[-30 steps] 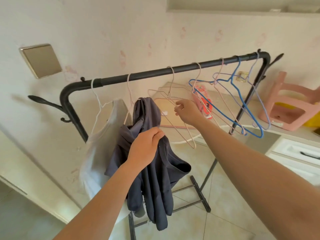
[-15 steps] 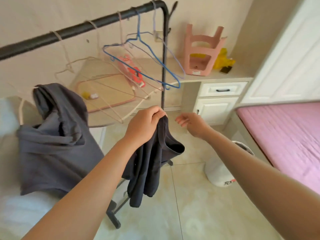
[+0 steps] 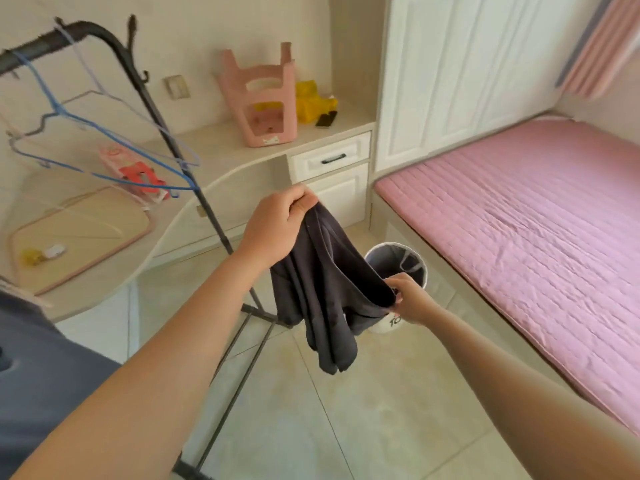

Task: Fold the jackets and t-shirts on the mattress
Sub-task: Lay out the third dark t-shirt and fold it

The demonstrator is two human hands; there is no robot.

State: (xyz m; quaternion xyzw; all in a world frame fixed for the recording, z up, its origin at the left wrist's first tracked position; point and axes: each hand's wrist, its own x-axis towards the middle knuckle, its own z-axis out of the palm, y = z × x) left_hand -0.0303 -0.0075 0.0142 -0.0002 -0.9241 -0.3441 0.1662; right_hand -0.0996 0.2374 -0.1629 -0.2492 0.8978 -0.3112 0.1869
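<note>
A dark navy t-shirt (image 3: 322, 292) hangs bunched in the air over the tiled floor. My left hand (image 3: 277, 226) grips its top edge, fingers closed. My right hand (image 3: 408, 299) pinches the shirt's lower right edge, at what looks like the collar or a sleeve opening. The pink mattress (image 3: 526, 230) lies to the right, bare and slightly wrinkled. A grey-blue garment (image 3: 38, 368) shows at the lower left edge, partly cut off.
The black clothes rack (image 3: 145, 95) stands on the left with a blue hanger (image 3: 104, 147) and other empty ones. A white round bin (image 3: 398, 268) sits on the floor behind the shirt. A white desk (image 3: 214, 150) carries an upturned pink stool (image 3: 263, 98).
The view has swung right from the rack toward the mattress. My left hand has carried the t-shirt away from the rack. My right hand, empty before, has dropped and taken hold of the shirt's edge.
</note>
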